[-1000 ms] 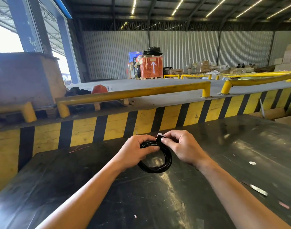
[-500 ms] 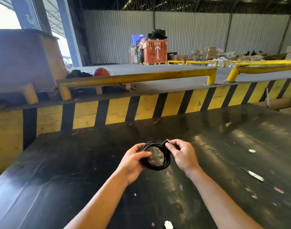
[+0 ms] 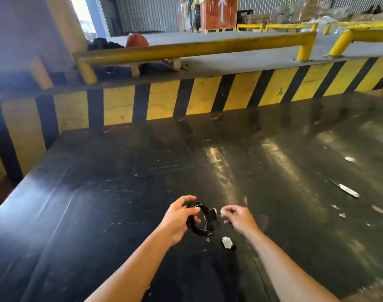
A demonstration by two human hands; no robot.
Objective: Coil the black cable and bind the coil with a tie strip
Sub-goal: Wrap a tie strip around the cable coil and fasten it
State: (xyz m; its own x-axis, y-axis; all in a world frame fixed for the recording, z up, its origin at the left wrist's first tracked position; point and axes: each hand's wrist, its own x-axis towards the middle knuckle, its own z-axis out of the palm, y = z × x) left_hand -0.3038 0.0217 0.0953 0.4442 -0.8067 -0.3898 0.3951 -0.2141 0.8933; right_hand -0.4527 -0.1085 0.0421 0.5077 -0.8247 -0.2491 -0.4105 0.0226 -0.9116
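Head view: black cable coil [image 3: 200, 221] is gripped at its left rim by the left hand [image 3: 177, 216], held just above the dark table [image 3: 99, 214]. A tie strip [image 3: 213, 213] is seen at the coil's right edge, facing the right hand [image 3: 237, 216], which lies just beside it, fingers curled; whether anything is pinched cannot be told. The right hand is judged nearer the strip. A small white piece [image 3: 227, 243] lies near the coil on the table. No legible writing is noted; only a white arrow on a red crate [image 3: 218, 12].

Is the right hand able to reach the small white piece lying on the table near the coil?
Probably yes. The white piece lies uncovered on the table, just below the right hand, beside the coil, with nothing between.
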